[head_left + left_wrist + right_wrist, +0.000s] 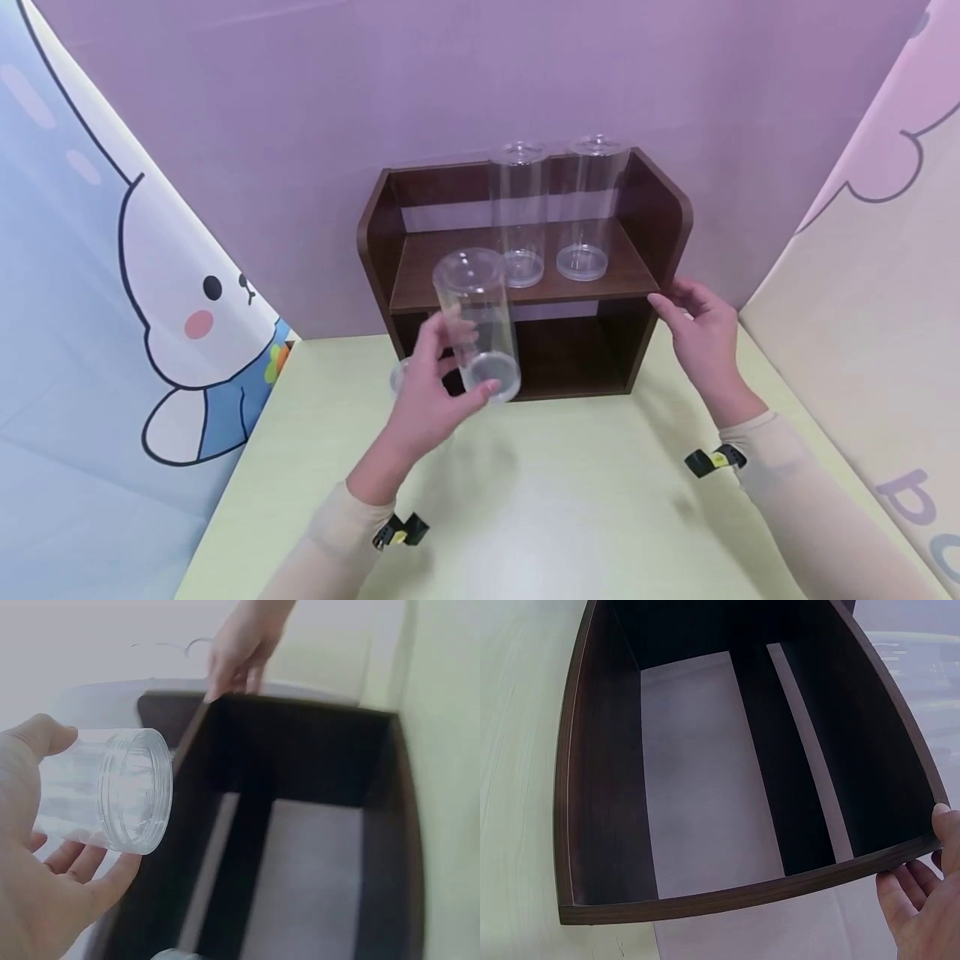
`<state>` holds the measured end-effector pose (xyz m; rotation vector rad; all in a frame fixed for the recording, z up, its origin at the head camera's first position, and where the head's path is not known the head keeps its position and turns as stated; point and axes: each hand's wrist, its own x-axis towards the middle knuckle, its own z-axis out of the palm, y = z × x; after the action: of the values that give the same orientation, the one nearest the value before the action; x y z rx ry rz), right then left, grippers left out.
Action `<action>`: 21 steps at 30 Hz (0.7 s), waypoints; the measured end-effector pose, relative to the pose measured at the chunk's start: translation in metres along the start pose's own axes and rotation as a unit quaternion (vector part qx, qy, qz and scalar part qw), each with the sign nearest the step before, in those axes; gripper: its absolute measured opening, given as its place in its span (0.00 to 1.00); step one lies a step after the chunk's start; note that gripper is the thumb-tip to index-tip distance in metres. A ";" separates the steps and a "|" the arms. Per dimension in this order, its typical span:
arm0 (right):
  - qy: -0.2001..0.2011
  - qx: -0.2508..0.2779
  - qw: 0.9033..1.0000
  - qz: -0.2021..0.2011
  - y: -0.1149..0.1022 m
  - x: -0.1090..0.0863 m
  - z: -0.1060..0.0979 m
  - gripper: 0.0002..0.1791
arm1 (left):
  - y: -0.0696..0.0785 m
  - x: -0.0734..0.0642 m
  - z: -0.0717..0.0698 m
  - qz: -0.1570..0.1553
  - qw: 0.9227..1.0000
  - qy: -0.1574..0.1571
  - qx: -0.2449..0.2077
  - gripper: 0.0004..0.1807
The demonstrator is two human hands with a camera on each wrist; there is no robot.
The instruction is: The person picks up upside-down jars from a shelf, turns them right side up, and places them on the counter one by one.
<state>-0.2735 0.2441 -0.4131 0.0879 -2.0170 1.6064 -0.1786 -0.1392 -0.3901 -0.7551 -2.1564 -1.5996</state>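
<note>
A smooth lilac backdrop (225,92) rises behind a pale yellow-green surface (570,492), flanked by a light-blue panel (60,433) printed with a white cartoon rabbit (191,333) and a cream-and-pink panel (885,333) with purple lettering (909,497); soft glare whitens the foreground.

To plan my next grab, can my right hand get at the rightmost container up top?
Probably, after letting go: your right hand grips the shelf's side panel from outside, but nothing seems to stand before the container.
</note>
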 end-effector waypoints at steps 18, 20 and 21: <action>0.002 0.017 1.000 -0.006 -0.002 -0.003 0.004 0.22 | -0.041 -0.048 0.048 -0.062 0.994 -0.081 -0.046 0.50; 0.035 0.013 0.999 -0.029 -0.004 -0.007 0.005 0.20 | -0.042 -0.050 0.048 -0.061 0.994 -0.082 -0.049 0.50; 0.054 0.017 0.997 -0.054 -0.006 -0.010 0.006 0.19 | -0.043 -0.050 0.048 -0.061 0.993 -0.083 -0.050 0.50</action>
<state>-0.2652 0.2343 -0.4131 0.1182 -1.8725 1.5446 -0.1631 -0.1128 -0.4657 -0.8272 -2.2930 -1.7740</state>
